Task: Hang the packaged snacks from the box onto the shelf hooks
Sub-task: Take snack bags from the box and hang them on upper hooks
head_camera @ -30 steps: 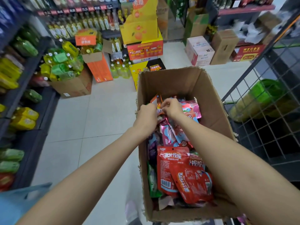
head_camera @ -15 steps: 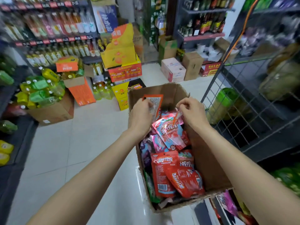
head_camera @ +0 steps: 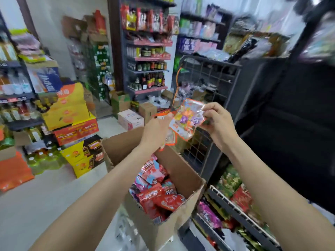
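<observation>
My left hand (head_camera: 157, 131) and right hand (head_camera: 218, 122) are both bare: I wear no gloves, and I can make out no rings. Both my forearms are uncovered from wrist to frame edge, the left entering from 7 o'clock, the right from 4 o'clock. No sleeve, watch or band shows on either. My nails are too blurred to judge.

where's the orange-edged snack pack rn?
Head view, centre-right: snack pack held up between left hand and right hand, above the box.
</observation>
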